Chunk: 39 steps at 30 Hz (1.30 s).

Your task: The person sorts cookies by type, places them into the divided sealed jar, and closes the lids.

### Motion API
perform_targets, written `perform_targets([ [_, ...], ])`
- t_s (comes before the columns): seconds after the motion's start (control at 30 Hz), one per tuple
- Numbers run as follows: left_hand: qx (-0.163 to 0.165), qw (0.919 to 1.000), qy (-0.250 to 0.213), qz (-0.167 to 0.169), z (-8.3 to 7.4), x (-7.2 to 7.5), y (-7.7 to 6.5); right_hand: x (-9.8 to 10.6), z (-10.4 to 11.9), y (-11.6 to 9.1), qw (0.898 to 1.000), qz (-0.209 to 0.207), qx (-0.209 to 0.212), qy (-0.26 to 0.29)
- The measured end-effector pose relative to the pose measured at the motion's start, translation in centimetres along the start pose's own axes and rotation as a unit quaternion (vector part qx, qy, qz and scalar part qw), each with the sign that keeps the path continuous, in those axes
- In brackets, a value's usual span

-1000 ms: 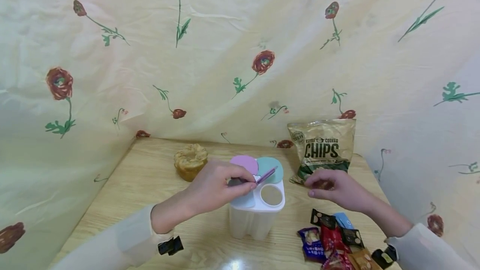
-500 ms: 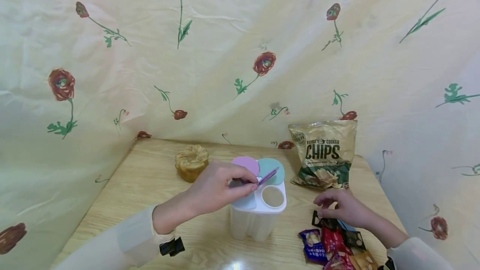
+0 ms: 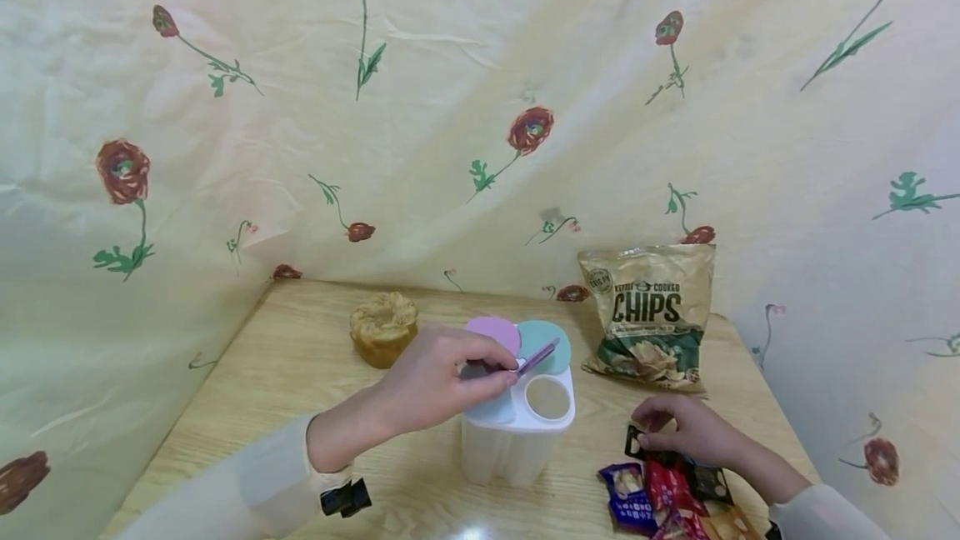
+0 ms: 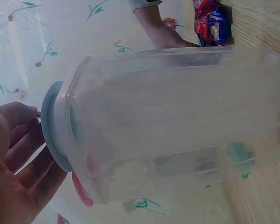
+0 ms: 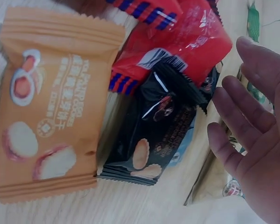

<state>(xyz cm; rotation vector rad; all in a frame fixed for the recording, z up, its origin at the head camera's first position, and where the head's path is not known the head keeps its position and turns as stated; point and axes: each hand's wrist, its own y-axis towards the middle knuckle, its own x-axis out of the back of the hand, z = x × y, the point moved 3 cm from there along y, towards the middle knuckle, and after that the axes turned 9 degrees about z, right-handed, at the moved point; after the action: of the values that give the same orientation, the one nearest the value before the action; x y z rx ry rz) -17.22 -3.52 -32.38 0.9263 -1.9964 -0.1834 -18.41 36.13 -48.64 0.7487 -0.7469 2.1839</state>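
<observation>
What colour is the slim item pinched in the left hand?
Purple; the slim item shows best in the head view.

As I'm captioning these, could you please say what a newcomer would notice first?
Probably the gold chips bag at the back right of the table. Next, the left hand pinches a thin purple piece above the pale tub at centre, and colourful packets lie by the right hand.

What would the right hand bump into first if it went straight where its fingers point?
The right hand would probably bump the tub, over to its left. If it's low enough, though, the black packet by its thumb comes first. Its height is hard to tell.
</observation>
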Motion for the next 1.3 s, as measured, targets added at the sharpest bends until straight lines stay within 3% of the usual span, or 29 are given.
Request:
perform_targets([
  [0.43, -0.01, 0.9999, 0.001, -0.008, 0.0, 0.0, 0.0, -0.6, -1.9, 0.6, 0.999, 0.003, -0.021, 0.032],
  [0.73, -0.001, 1.0, 0.005, -0.005, 0.0, -0.1, 0.0, -0.7, -2.2, 0.6, 0.999, 0.003, -0.024, 0.046],
  [0.87, -0.006, 1.0, 0.002, -0.004, -0.1, -0.1, -0.1, -0.4, -1.9, 0.4, 0.999, 0.001, -0.029, 0.041],
  [1.1, -0.002, 1.0, -0.001, -0.002, -0.2, -0.1, -0.1, 0.3, -0.6, 0.1, 0.999, -0.007, 0.001, 0.047],
  [1.3, -0.011, 0.9998, 0.012, -0.009, -0.2, 0.0, -0.1, 1.3, 1.4, -0.2, 0.998, -0.038, 0.031, 0.043],
])
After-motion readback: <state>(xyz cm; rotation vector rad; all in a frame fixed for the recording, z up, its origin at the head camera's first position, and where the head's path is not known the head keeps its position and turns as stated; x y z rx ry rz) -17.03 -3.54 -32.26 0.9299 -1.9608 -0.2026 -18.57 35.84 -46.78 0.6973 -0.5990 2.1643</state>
